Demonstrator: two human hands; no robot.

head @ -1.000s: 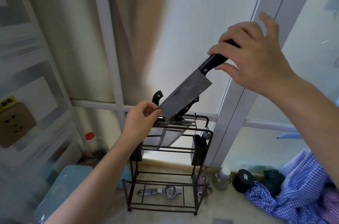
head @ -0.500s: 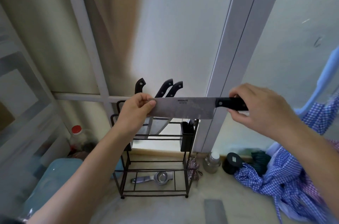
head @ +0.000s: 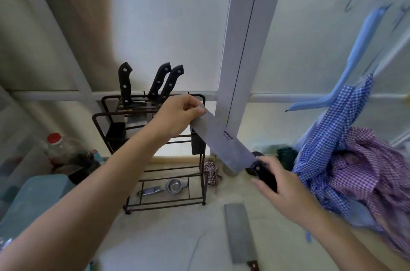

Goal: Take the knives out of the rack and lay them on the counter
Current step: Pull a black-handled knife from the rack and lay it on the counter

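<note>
Knives being unloaded: one broad-bladed knife is hanging in the air between both hands, its long axis slanting from upper left down to lower right. Left hand is pinching the blade tip beside the rack; right hand, nearer the counter, is closing around the black handle. Three handles are standing in the rack; one cleaver, apparently, is lying flat on the counter below.

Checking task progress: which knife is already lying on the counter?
The cleaver with the brown handle, flat on the counter before the rack. Three black-handled knives remain racked; both hands hold another.
</note>
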